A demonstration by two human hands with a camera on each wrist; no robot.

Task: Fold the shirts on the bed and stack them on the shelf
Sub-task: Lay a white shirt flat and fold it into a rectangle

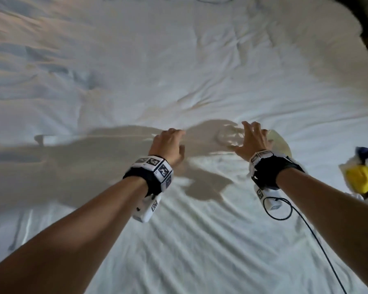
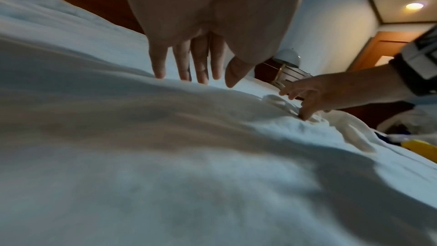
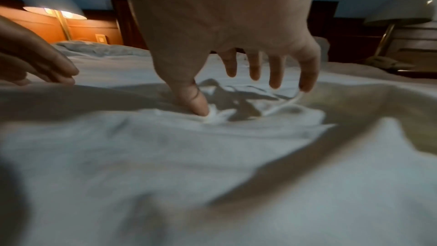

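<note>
A: Where is your shirt?

B: The white shirt [image 1: 200, 219] lies spread flat on the bed [image 1: 136, 60], directly under your forearms. Its neck opening [image 1: 227, 135] is at the far end, between your two hands. White on white, so you cannot trace its edges well on the left side.

A: State of your left grip?

B: Your left hand [image 1: 168, 145] is flat and relaxed, holding nothing. In the left wrist view the fingers [image 2: 182, 63] hang straight down, tips at the cloth just left of the collar. Whether they actually touch it, you cannot tell.

A: And your right grip?

B: Your right hand [image 1: 252, 141] is spread wide, also holding nothing. In the right wrist view your thumb [image 3: 196, 104] presses into the fabric at the near rim of the collar, and the other fingers [image 3: 274, 70] are splayed above its far rim. Your little finger is at the cloth, contact unclear.

A: What else is around you?

B: A bundle of clothes with a yellow piece [image 1: 359, 179] sits on the bed at the right edge, well apart from your right hand. A black cable [image 1: 319, 240] loops from your right wristband [image 1: 263, 166] across the shirt towards you. A lit lamp [image 3: 55, 13] stands by the headboard on the far left, an unlit lamp [image 3: 397, 14] on the far right.
</note>
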